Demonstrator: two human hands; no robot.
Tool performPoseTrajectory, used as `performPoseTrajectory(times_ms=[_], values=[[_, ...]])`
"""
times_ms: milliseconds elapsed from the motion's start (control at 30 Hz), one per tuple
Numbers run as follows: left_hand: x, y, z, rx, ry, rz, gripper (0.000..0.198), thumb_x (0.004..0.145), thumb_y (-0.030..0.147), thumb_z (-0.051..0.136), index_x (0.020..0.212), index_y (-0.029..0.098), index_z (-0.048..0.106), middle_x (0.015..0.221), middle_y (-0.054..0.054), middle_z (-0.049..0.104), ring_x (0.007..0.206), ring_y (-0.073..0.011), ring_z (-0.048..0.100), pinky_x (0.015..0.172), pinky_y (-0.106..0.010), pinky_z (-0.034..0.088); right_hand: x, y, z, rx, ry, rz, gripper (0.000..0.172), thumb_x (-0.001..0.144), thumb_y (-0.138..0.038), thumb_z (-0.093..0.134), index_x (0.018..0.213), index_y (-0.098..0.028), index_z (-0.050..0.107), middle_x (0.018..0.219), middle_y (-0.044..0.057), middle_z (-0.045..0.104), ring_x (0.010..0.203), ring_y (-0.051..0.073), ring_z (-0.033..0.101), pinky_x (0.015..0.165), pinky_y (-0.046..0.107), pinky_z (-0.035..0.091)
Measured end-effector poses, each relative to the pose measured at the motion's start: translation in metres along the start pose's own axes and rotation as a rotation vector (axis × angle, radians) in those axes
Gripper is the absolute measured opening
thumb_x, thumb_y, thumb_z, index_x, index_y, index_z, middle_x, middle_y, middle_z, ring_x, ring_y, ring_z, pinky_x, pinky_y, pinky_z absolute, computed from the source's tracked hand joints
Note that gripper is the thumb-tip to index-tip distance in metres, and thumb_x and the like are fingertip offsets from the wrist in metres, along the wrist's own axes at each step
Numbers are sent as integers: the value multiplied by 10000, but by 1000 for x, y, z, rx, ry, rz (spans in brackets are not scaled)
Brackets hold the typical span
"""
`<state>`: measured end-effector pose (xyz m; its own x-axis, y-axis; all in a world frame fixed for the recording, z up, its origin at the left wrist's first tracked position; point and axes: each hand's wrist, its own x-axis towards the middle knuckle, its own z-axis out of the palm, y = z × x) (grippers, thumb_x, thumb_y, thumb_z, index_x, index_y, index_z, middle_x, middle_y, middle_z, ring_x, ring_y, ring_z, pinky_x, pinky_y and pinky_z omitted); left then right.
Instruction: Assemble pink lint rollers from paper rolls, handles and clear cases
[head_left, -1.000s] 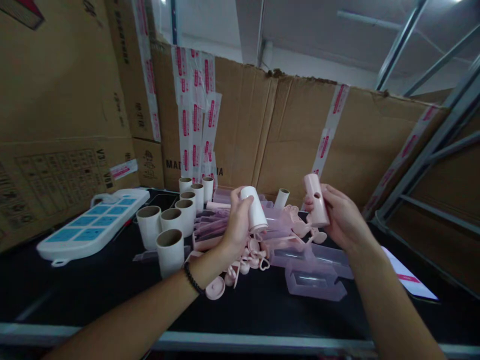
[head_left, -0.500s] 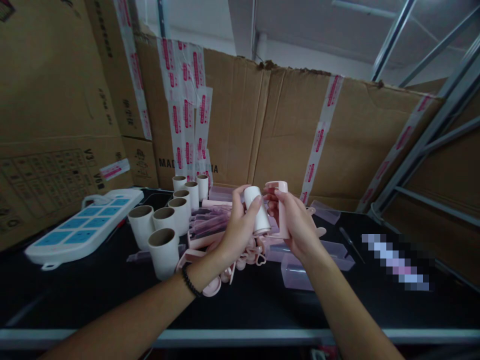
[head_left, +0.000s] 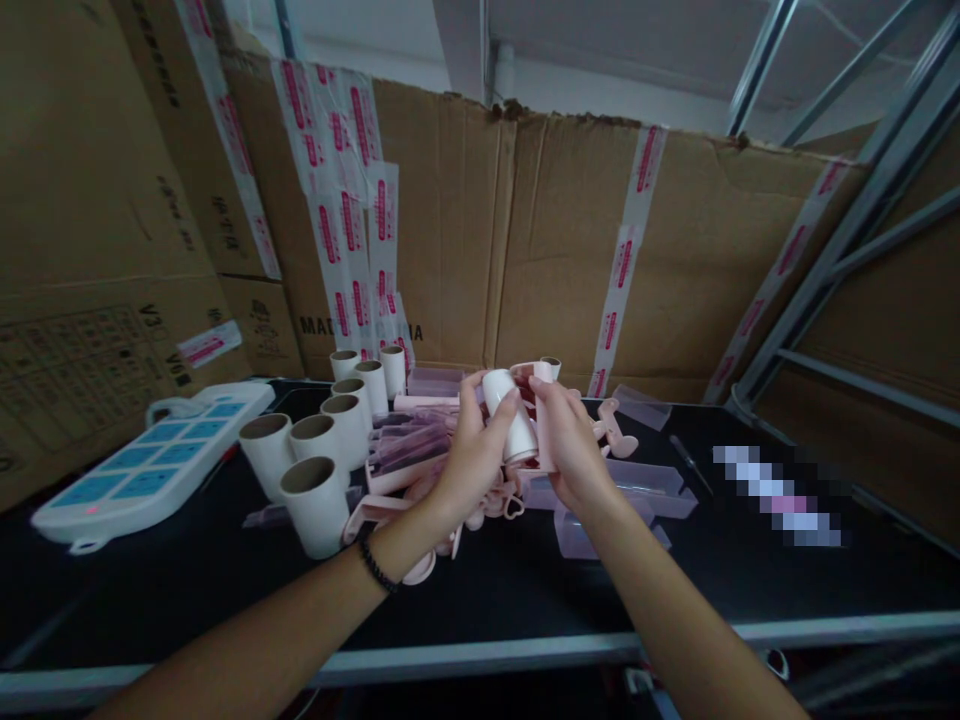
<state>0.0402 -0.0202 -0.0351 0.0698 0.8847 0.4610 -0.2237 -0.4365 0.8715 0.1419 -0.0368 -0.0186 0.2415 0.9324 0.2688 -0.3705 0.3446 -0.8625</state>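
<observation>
My left hand [head_left: 471,455] is closed round a white roll [head_left: 511,417], held upright above the black table [head_left: 225,580]. My right hand [head_left: 570,445] grips a pink plastic holder [head_left: 541,400] and presses it against the right side of the roll. Both hands meet over a heap of pink plastic parts [head_left: 427,460]. Several white cardboard-core rolls [head_left: 311,450] stand upright just left of the hands.
A white and blue power strip [head_left: 142,460] lies at the far left. Translucent pink covers [head_left: 637,480] lie right of the heap, with a thin dark tool [head_left: 688,455] beyond. Taped cardboard boxes [head_left: 525,240] wall the back and left. A metal rack [head_left: 847,250] stands right.
My right hand has carried the pink holder leftward from well apart until it touches the white roll in my left hand. The view has drifted a little to the right.
</observation>
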Motion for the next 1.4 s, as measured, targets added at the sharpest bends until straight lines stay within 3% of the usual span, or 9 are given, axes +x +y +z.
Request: performPoseTrajectory(times_ms=[133, 367, 567, 733, 833, 1000, 1400], values=[[0, -1, 0, 34, -6, 21, 396, 945, 413, 623, 1258, 234, 460, 1201, -83, 592, 1072, -201, 604, 862, -304, 509, -1, -2, 0, 6, -21, -15, 273, 814, -373, 651, 1008, -210, 754, 1043, 68, 765, 949, 228, 703, 760, 310, 547], [-1, 0, -2, 50, -20, 35, 430, 938, 427, 635, 1265, 240, 428, 1134, -62, 594, 933, -175, 614, 772, -289, 510, -3, -6, 3, 14, -19, 6, 286, 795, -386, 665, 1002, -209, 750, 1001, 63, 768, 918, 226, 704, 765, 313, 544], [-3, 3, 0, 93, -35, 41, 424, 943, 402, 627, 1284, 235, 438, 1207, -71, 584, 1011, -177, 599, 836, -293, 502, -1, -5, 0, -6, -20, -16, 281, 820, -393, 655, 1010, -212, 755, 1009, 53, 756, 914, 216, 687, 757, 305, 533], [-9, 9, 1, 110, -80, 47, 424, 948, 378, 612, 1301, 246, 419, 1250, -82, 563, 1011, -188, 599, 784, -279, 518, 2, -3, -3, -112, -21, -73, 283, 870, -440, 625, 967, -205, 748, 950, 54, 744, 872, 197, 669, 759, 297, 511], [-11, 12, 1, 159, -98, 107, 404, 964, 348, 586, 1313, 256, 406, 1287, -80, 535, 1050, -195, 588, 828, -294, 523, 4, -1, -6, -216, 5, -114, 347, 873, -509, 635, 948, -187, 738, 881, 51, 727, 829, 193, 644, 747, 297, 490], [-8, 9, -1, 253, -184, 206, 411, 967, 287, 582, 1330, 262, 393, 1285, -69, 531, 1117, -197, 564, 978, -334, 470, 5, -2, -11, -345, 49, -143, 456, 882, -611, 612, 880, -168, 719, 794, 42, 689, 755, 183, 600, 686, 295, 447], [-6, 16, -5, 305, -353, 154, 449, 974, 288, 548, 1371, 254, 342, 1239, -74, 543, 1081, -210, 578, 940, -325, 472, -2, -12, -18, -498, 117, -289, 433, 904, -592, 590, 750, -204, 706, 676, 41, 660, 740, 213, 599, 645, 314, 439]])
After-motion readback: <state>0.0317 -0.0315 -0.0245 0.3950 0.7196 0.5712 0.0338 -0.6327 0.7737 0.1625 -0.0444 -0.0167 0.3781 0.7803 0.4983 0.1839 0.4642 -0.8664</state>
